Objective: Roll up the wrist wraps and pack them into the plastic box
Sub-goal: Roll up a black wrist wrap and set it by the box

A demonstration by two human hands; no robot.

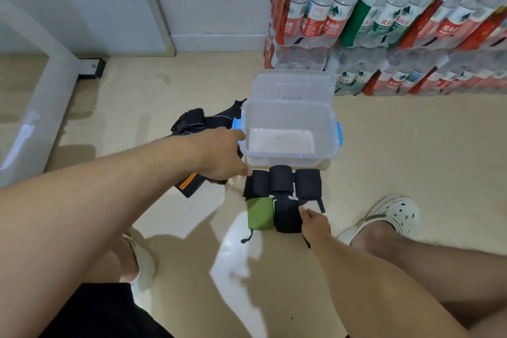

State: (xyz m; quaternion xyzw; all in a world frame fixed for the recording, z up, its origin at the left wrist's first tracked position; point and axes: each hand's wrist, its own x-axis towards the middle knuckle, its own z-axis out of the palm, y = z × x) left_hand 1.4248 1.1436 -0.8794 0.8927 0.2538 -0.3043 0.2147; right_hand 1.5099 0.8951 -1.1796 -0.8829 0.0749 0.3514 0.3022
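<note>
You had the plastic box standing open on the floor just beyond your work, its lid propped behind it, so each finished roll needed only a short lift forward. The box was clear and thin-walled with blue side latches, and nothing lay in it yet.

Five rolled wraps sat in two rows directly before the box: three black rolls in the far row, a green roll and another black roll in the near row. They were soft, stretchy fabric wound into stubby cylinders, with thin thumb loops trailing from some of them. Lining them up close together probably kept them from unwinding.

Your right hand rested its fingertips on the near black roll, touching its right side; whether you were pinching it or only steadying it I could not tell from this angle.

Your left hand reached across toward the unrolled wraps, a loose black heap left of the box, and its curled fingers appeared to grip a flat black strap with orange stripes that hung beneath the palm.
</note>
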